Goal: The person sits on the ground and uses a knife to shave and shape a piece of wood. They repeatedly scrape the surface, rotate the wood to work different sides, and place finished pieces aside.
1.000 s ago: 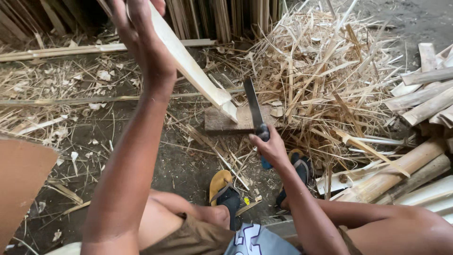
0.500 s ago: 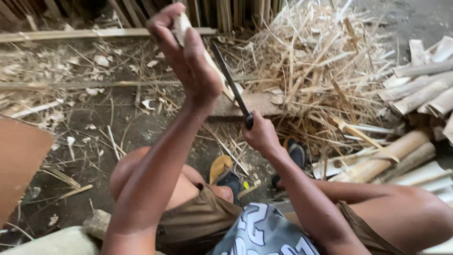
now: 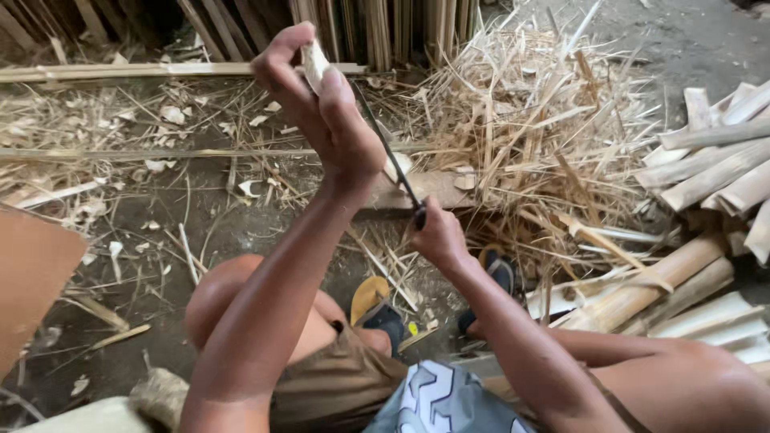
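Raised since before, left hand [image 3: 333, 120] grips one bamboo strip [image 3: 314, 60]; right hand [image 3: 437, 236] apparently clasps one knife [image 3: 389, 156].

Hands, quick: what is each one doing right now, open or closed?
Left hand: closed, gripping the top of a pale bamboo strip.
Right hand: closed around the handle of a long dark knife.

Soft, even daylight falls over my work, brighter at upper right; the top edge sinks into shadow. My left hand [image 3: 321, 104] looks slightly blurred, perhaps.
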